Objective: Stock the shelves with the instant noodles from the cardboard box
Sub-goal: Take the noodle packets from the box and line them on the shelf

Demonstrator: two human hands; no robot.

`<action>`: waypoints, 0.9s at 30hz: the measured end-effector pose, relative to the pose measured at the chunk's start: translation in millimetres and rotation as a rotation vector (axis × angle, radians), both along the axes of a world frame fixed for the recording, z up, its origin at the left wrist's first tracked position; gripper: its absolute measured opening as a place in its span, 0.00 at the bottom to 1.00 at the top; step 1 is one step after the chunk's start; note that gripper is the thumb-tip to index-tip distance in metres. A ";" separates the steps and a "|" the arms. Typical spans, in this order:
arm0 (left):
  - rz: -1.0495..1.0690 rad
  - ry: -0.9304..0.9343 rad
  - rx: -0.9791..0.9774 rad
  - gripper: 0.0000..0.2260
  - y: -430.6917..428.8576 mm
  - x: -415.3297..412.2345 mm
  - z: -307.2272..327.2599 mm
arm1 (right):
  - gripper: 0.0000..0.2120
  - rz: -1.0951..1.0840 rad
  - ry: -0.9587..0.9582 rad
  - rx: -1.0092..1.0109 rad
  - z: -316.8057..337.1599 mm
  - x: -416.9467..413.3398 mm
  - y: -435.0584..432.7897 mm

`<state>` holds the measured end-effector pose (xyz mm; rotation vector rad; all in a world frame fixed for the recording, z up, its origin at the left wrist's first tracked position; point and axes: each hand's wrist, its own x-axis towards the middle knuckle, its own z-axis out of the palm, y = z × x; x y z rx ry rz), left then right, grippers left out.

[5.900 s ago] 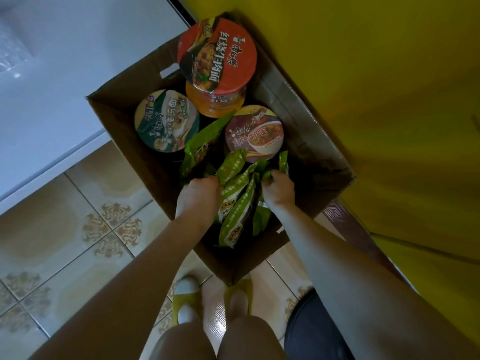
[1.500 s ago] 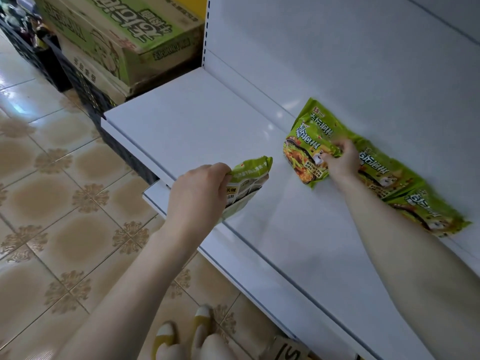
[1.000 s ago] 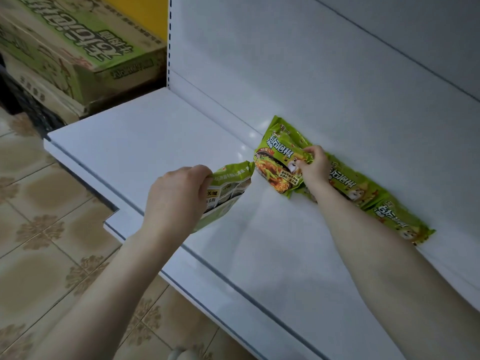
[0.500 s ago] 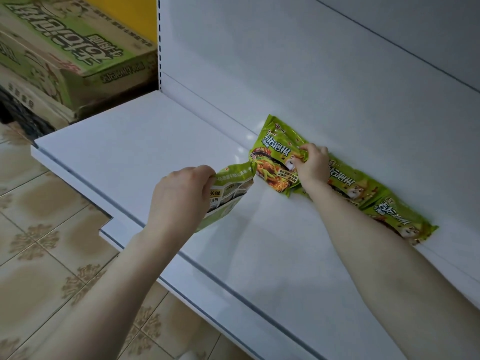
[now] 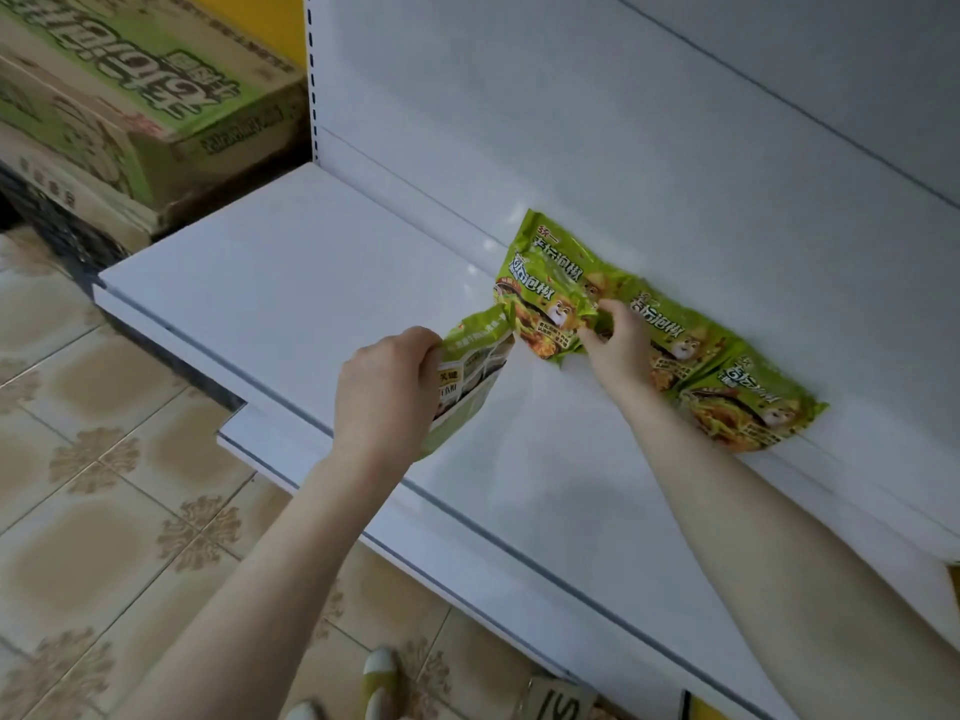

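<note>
- The left hand (image 5: 387, 387) is gripping one packet (image 5: 470, 376), its fingers (image 5: 423, 350) curling round the edge.
- The wrapper is crinkling, so it is probably handling as light, soft and slippery, with brittle noodles inside; a sealed edge is likely offering the safest hold.
- The right hand (image 5: 615, 345) is pinching the end packet of the row (image 5: 685, 345), which is leaning on the back panel (image 5: 623, 122) beyond its fingers.
- The smooth white shelf (image 5: 311, 272) is stretching left of the fingers, towards cartons (image 5: 130, 96) and tiled floor (image 5: 104, 459).
</note>
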<state>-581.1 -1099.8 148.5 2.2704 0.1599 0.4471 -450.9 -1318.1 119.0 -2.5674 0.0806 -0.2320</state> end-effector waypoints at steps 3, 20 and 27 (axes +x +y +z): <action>-0.007 -0.005 0.007 0.19 3.2 -1.4 -4.2 | 0.25 0.053 0.124 -0.008 -6.7 8.9 -6.6; -0.054 -0.087 0.007 0.17 -5.8 29.1 -17.2 | 0.19 -0.431 0.113 0.492 -14.5 61.4 -7.7; -0.079 -0.076 0.009 0.16 -9.1 22.2 -11.0 | 0.13 -0.377 0.083 0.376 16.0 19.0 8.6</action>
